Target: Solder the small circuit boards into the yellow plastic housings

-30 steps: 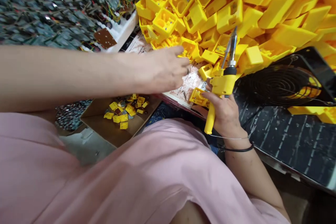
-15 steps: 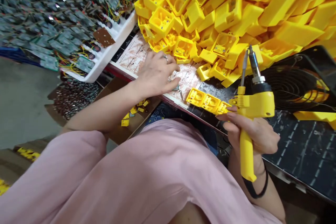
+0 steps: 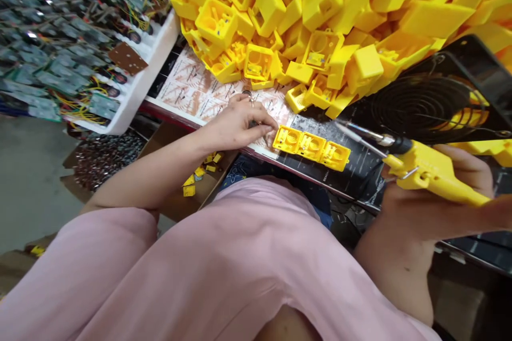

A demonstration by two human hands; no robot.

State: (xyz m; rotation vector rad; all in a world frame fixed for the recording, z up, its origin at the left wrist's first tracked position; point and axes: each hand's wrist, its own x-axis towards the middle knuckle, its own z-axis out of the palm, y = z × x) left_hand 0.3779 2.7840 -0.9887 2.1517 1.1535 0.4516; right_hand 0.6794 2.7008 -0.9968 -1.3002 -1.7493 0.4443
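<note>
Three open yellow plastic casings point(image 3: 312, 147) lie in a row near the bench's front edge, their insides facing up. My left hand point(image 3: 242, 123) rests on the printed sheet at the row's left end. Its thumb and forefinger come together by the corner of the first casing; whatever is between them is hidden. Off to the right, my right hand point(image 3: 436, 208) is wrapped round a yellow soldering gun point(image 3: 428, 168). The gun's metal tip and thin feed tube point left, above and right of the row.
Yellow casings point(image 3: 264, 10) are heaped along the back. At left stands a white foam tray point(image 3: 148, 72) packed with wired circuit boards point(image 3: 60, 64). A black fan point(image 3: 416, 93) sits at the right. Below the bench is a cardboard box point(image 3: 170, 149) with yellow pieces.
The soldering gun has swung from upright to nearly level, tip leftward, as my right hand turned and moved right. My left hand's fingers have closed in toward the first casing. The view shifted slightly.
</note>
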